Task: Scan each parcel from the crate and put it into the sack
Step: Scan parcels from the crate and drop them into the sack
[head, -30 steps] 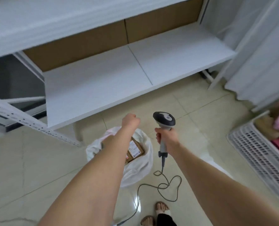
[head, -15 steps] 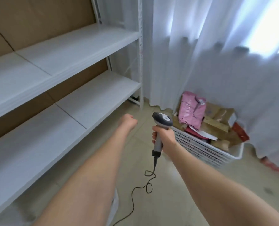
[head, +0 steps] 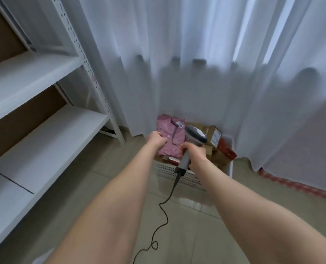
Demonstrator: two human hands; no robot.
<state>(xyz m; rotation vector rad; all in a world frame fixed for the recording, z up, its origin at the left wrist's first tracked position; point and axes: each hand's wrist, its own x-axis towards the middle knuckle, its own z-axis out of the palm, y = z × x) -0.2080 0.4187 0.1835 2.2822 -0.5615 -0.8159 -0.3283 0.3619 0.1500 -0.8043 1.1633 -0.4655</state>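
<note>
Your white perforated crate (head: 177, 174) stands on the tiled floor (head: 187, 235) just past your hands, backed against the white curtain (head: 196, 73) at its 12 o'clock. It is heaped above its rim with parcels.

A crinkled pink mailer (head: 170, 138) with a small white label lies on top at the crate's 10 o'clock side. At 1 o'clock a brown cardboard box (head: 211, 133) leans with its white shipping label turned toward 3 o'clock. A red parcel (head: 227, 151) juts over the rim at 3 o'clock. More brown cardboard parcels (head: 216, 159) are packed between the red one and your right wrist; how many lie underneath is hidden.

Your left hand (head: 157, 139) is over the pink mailer's 9 o'clock edge with its fingers curled in against the plastic. Whether they have actually pinched the mailer, you cannot tell from here.

Your right hand (head: 194, 153) is wrapped firmly round the handle of the grey scanner (head: 195, 135). The scanner's head is tipped toward 1 o'clock above the parcels, just beside the pink mailer. Its black cable (head: 166, 204) drops from the handle's base in front of the crate wall and trails across the floor toward 6 o'clock, with a small loop low down.

White metal shelving (head: 44, 141) with brown backing fills your 9 o'clock side, its perforated upright close to the curtain. A red patterned strip (head: 291, 185) lies along the curtain's foot at 4 o'clock.
</note>
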